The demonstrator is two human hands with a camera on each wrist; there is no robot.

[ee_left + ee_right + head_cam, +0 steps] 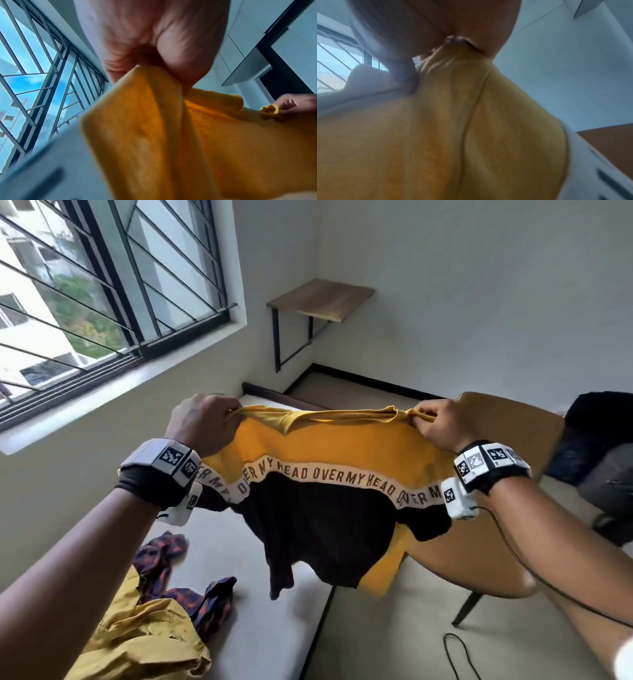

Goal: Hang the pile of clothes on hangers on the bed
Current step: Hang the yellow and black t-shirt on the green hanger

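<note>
I hold a yellow and black T-shirt (325,450) spread in the air above the bed (274,628). A white band with dark lettering runs across it. My left hand (205,419) grips one shoulder of the shirt, my right hand (435,422) pinches the other. The left wrist view shows yellow T-shirt cloth (188,135) bunched in my left hand (163,56), with my right hand (295,104) beyond. The right wrist view shows the yellow T-shirt (436,135) held in my right hand (453,37). No hanger shows in any view.
A mustard garment (144,638) and a plaid shirt (178,577) lie on the bed at lower left. A tan chair (479,559) stands right of the bed, with dark clothing (599,446) beyond. A barred window (102,285) is left; a wall shelf (322,299) hangs in the corner.
</note>
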